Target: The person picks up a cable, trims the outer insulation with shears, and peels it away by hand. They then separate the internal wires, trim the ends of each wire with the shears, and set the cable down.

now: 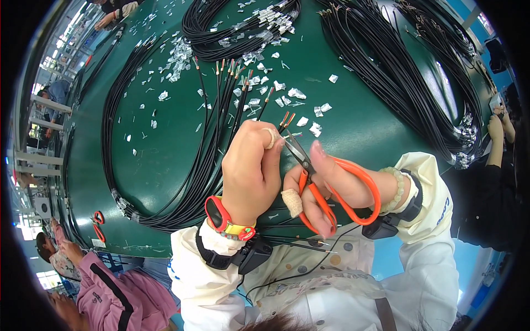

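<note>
Over the near middle of a green table, my left hand (251,165) is closed in a pinch on the stripped end of a black cable, whose thin coloured wires (287,119) stick out past the fingers. My right hand (337,185) grips orange-handled scissors (312,185). Their pointed metal blades reach to the wires beside my left fingertips; whether they touch a wire I cannot tell. Tape wraps a finger on each hand. Left of my left hand lies a bundle of black cables (207,165) with stripped coloured ends pointing away from me.
White and clear scraps (179,52) litter the green table (353,116). A coiled cable bundle (204,52) lies at the far middle, larger bundles (386,71) at the right. Small red-handled scissors (98,220) rest near the left edge. People sit close by: a pink sleeve (118,292), hands (497,132) at right.
</note>
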The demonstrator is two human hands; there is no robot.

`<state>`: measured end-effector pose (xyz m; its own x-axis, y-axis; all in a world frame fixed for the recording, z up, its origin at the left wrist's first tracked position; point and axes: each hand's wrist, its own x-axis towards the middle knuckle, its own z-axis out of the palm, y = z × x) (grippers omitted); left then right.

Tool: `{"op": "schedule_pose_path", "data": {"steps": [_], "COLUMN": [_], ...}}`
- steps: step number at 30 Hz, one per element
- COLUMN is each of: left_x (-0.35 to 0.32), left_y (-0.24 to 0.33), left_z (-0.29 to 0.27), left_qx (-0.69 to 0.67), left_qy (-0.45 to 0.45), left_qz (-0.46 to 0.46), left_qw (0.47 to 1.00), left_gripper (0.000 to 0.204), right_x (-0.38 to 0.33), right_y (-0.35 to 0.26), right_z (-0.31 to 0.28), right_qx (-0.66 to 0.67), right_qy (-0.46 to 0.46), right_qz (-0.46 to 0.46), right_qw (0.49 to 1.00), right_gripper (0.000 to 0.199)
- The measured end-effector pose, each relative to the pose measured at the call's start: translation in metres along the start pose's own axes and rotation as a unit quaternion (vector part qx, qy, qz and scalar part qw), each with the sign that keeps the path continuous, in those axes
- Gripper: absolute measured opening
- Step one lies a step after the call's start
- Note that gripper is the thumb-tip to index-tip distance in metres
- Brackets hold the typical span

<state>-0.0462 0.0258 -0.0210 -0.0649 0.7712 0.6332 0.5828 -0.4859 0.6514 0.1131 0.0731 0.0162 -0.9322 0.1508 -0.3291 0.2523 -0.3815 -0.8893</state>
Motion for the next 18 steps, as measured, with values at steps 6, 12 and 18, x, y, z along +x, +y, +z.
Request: {"op": "schedule_pose_path", "data": {"steps": [6, 12, 18], "left_x": [0.01, 0.016, 0.021], "left_y": [-0.002, -0.005, -0.003], "left_z": [0.011, 0.031, 0.044], "left_qx": [0.085, 0.122, 0.114], "left_qy": [-0.014, -0.014, -0.034], "left_qz": [0.085, 0.109, 0.081], "left_qw": [0.993, 0.986, 0.99], "left_gripper": [0.018, 0.02, 0.018], "right_x": [-0.004, -0.01, -0.021], "right_y": [-0.004, 0.004, 0.006], "right_z": [-0.009, -0.031, -0.044], "right_qx": [0.147, 0.214, 0.306], "right_qy": [-0.016, -0.051, -0.058], "right_qz": [0.029, 0.026, 0.036], "right_qw": [0.989, 0.975, 0.949], "right_gripper": [0.079, 0.078, 0.07]}}
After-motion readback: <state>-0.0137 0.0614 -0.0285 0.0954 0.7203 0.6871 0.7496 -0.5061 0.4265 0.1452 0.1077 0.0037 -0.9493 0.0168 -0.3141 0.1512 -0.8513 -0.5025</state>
